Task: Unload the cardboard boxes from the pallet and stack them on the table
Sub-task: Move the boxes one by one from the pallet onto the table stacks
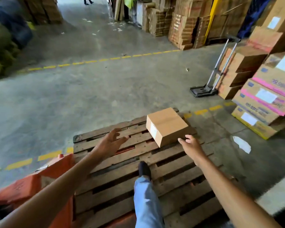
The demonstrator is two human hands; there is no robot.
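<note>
One small brown cardboard box [167,126] with a white label on its left side sits at the far right corner of a worn wooden pallet [138,170]. My left hand [111,142] hovers over the slats to the left of the box, fingers spread, holding nothing. Close to the box's near right corner is my right hand [192,145], fingers relaxed and empty, not clearly touching it. My foot in a dark shoe [144,169] stands on the pallet. No table is in view.
An orange pallet jack [39,186] sits at the pallet's left side. Stacked printed cartons [266,96] and a folding hand truck [209,86] stand at the right. Tall stacks of flat cardboard [184,22] line the back. Grey concrete floor [89,89] with yellow dashed lines stretches beyond.
</note>
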